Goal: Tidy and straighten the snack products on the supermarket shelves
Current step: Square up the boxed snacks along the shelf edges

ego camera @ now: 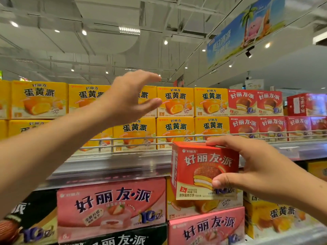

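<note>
My right hand (254,167) grips a small red pie box (200,170) in front of the shelf edge, fingers on its top and thumb on its front face. My left hand (129,98) is raised before the top shelf with fingers and thumb spread in a wide C, holding nothing; it covers part of a yellow egg-yolk pie box (146,101). Two stacked rows of yellow boxes (175,101) fill the top shelf, with red pie boxes (256,103) to their right.
A wire rail (141,138) runs along the top shelf's front. Below the shelf edge (115,167) sit pink strawberry pie boxes (111,207), black boxes (31,220) and larger yellow boxes (276,216). A turned red box (304,105) stands at far right.
</note>
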`<state>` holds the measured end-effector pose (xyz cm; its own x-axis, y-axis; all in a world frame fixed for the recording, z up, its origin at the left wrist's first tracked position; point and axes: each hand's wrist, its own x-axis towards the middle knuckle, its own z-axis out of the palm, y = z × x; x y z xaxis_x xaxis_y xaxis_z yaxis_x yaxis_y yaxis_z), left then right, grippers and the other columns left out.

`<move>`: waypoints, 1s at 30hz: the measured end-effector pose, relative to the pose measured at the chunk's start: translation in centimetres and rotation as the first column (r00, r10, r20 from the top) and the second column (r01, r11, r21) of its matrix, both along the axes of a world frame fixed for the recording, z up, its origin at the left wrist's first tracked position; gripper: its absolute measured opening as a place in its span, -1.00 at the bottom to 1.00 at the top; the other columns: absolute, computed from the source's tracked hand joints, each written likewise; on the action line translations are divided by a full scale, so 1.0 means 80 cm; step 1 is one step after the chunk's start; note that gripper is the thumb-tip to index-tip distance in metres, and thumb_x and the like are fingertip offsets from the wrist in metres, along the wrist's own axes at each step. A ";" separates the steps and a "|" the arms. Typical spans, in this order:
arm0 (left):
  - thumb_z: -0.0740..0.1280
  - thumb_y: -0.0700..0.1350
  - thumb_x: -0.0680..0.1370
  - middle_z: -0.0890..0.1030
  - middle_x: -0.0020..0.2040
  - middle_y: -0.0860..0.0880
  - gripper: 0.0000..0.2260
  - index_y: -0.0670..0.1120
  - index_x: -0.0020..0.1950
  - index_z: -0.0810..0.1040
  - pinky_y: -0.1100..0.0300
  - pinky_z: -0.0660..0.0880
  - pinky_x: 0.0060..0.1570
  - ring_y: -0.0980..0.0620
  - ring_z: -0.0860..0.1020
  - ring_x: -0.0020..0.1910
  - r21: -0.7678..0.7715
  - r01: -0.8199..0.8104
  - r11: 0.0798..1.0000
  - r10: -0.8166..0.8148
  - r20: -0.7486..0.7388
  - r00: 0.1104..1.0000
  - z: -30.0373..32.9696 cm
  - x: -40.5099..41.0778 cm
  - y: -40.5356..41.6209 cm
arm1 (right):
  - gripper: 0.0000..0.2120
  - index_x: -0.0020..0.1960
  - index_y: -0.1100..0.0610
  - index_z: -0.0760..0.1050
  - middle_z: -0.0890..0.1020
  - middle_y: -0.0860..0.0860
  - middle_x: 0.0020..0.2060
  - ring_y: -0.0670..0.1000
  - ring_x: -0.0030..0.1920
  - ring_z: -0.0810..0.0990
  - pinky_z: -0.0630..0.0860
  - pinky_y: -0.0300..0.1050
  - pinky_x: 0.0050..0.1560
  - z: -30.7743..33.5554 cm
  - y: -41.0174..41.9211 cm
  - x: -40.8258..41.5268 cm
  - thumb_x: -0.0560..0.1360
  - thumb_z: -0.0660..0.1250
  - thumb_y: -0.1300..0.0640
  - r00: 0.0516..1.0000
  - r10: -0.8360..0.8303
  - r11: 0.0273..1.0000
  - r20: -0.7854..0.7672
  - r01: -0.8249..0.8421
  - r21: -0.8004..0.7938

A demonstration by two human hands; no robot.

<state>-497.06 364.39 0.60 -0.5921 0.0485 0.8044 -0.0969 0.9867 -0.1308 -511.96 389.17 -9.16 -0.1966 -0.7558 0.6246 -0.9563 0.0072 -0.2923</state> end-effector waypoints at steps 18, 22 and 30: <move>0.60 0.10 0.22 0.60 0.21 0.18 -0.34 0.34 0.26 0.45 0.14 0.62 0.02 0.08 0.60 0.17 0.813 0.529 0.243 -0.819 -0.120 0.561 -0.207 -0.104 0.184 | -0.26 0.29 -0.23 0.42 0.59 -0.30 0.07 -0.18 0.06 0.63 0.64 -0.15 -0.04 -0.045 0.173 -0.025 0.17 0.61 -0.18 0.858 -0.221 0.973 0.464 0.227 0.044; 0.60 0.07 0.25 0.60 0.21 0.15 -0.35 0.34 0.27 0.45 0.15 0.62 0.00 0.05 0.60 0.18 0.802 0.538 0.262 -0.840 -0.086 0.536 -0.201 -0.148 0.238 | -0.47 0.11 -0.29 0.51 0.66 -0.23 0.00 -0.12 -0.01 0.68 0.64 -0.19 -0.12 -0.042 0.231 -0.067 0.21 0.62 -0.13 0.862 -0.183 0.983 0.472 0.172 0.068; 0.48 0.41 0.21 0.50 0.27 0.38 -0.25 0.49 0.33 0.25 0.22 0.47 0.18 0.31 0.49 0.25 0.656 0.554 0.512 -0.759 0.044 0.649 -0.184 -0.256 0.336 | -0.50 0.13 -0.33 0.49 0.63 -0.26 0.02 -0.16 0.01 0.65 0.63 -0.23 -0.10 -0.029 0.351 -0.192 0.26 0.60 -0.12 0.915 -0.200 0.980 0.349 0.189 0.067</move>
<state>-517.56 391.28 -14.15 -0.7765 0.1513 0.6117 0.5521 0.6313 0.5447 -527.31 417.22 -11.45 -0.5448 -0.6981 0.4645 -0.7701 0.1973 -0.6067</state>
